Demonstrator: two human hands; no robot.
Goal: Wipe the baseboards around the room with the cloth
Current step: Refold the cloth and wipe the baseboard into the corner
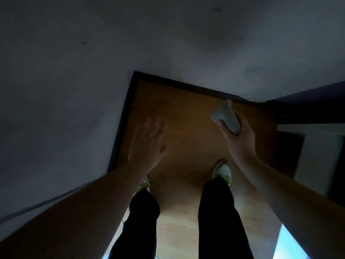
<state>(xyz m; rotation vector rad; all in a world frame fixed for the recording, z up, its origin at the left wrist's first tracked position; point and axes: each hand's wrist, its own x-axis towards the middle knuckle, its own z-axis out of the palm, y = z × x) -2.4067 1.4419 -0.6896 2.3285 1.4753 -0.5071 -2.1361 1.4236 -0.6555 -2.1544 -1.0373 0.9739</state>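
A dark baseboard [186, 86] runs along the foot of the far wall and turns down the left wall [121, 120], meeting in a corner at the upper middle. My right hand [238, 139] grips a pale, patterned cloth [226, 116], whose tip reaches up close to the far baseboard near its right end; contact cannot be made out. My left hand [148, 141] hangs open with fingers spread, blurred, over the wooden floor just right of the left baseboard, holding nothing.
Grey walls [74, 90] close in on the left and ahead. A dark piece of furniture or door [308, 107] juts in at the right. My legs in dark trousers and light shoes [223, 171] stand on the wooden floor [186, 128]. A cable [37, 204] runs along the left wall.
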